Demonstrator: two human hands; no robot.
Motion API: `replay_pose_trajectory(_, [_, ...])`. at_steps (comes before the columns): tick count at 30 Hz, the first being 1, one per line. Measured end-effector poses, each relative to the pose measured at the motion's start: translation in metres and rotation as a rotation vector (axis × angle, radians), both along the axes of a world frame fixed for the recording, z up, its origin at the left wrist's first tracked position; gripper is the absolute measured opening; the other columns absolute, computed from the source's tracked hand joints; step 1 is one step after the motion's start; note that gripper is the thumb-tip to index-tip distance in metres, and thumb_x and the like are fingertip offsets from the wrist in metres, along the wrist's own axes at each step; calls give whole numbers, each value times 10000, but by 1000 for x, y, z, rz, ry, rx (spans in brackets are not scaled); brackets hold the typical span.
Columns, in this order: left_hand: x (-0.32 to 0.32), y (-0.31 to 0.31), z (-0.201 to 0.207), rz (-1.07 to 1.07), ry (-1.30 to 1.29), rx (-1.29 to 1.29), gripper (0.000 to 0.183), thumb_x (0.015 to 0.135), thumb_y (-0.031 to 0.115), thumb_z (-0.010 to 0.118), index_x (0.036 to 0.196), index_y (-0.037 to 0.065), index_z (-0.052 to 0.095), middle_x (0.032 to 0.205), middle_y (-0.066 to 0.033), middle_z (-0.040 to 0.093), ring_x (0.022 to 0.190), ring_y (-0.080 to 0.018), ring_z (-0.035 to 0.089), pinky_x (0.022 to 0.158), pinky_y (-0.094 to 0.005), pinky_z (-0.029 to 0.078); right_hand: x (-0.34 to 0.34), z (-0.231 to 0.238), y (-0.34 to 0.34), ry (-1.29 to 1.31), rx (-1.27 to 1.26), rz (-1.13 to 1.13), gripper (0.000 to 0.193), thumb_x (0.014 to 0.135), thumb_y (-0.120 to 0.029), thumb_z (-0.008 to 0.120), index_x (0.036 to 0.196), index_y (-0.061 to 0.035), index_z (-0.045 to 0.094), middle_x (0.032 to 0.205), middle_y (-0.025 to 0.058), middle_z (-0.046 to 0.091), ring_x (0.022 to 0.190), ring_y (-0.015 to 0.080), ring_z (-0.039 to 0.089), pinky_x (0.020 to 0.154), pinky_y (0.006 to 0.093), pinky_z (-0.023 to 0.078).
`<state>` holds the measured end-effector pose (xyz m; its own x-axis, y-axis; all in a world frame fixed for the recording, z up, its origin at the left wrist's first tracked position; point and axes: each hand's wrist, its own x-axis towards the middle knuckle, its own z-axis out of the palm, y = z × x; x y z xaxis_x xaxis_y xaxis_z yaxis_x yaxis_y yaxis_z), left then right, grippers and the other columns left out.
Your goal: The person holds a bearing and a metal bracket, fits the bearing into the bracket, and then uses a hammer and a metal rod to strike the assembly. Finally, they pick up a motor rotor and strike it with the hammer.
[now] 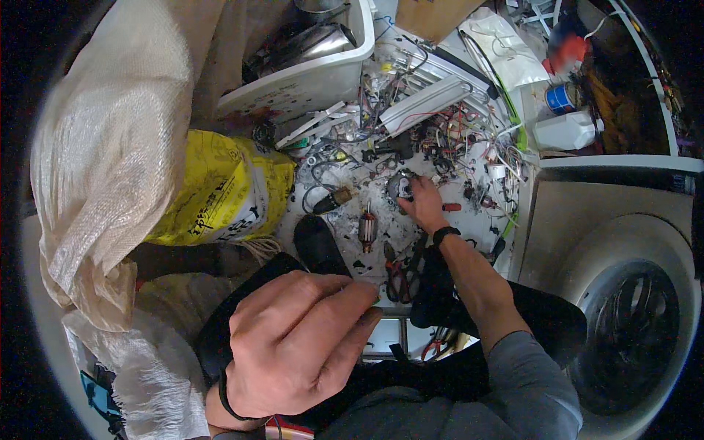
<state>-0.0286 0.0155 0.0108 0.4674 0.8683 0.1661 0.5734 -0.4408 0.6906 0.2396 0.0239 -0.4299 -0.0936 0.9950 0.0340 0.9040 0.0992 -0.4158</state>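
Round, dark-grey metal part [399,188]: on littered white floor [463,233], scene centre. Probably stiff, dense for its size, perhaps greasy; best gripped by its outer rim. Right hand [425,208]: clamped on its right side. Left hand [297,341]: raised near, apart, curled; contents cannot be told.

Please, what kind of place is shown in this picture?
Probably a cluttered utility or repair corner: loose wires and red-handled pliers lie about, and what looks like a front-loading washing machine stands at the right.
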Motion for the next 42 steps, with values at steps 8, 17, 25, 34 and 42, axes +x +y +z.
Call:
replay_pose_trajectory(8, [-4,0,-6,-39,-15,61,270,710,43,793,962,-5,708,834,-112,663,643,-245,652,574,-337,536,-7,7,2,132,-83,-76,626,761,-301,807,1250,20,583,1114,227,600,1010,422,585,892,486,490])
replay_pose_trajectory(17, [0,-4,-1,22,31,-47,219,682,38,793,890,30,724,857,-119,715,741,-274,707,663,-358,567,-11,1,-2,42,-24,-52,613,728,-234,828,1235,21,597,1135,212,594,1063,409,557,919,492,464])
replay_pose_trajectory(25, [2,-4,-2,4,40,-58,214,687,33,786,892,23,727,855,-122,714,736,-272,704,667,-357,567,-9,-2,-4,82,15,-69,614,717,-194,841,1232,27,592,1142,222,567,1057,428,545,916,492,459])
replay_pose_trajectory(34, [0,-2,-6,-60,52,33,243,740,63,785,960,11,697,844,-113,660,680,-268,650,613,-362,537,4,16,0,71,-6,1,529,758,-149,791,1214,8,573,1109,222,553,1006,432,557,857,499,476])
replay_pose_trajectory(42, [10,-9,-8,-12,77,5,184,804,65,757,974,26,701,892,-158,702,801,-365,675,705,-403,541,110,152,79,-274,-89,197,395,841,-199,697,1192,-41,606,1060,211,616,971,427,625,860,512,513])
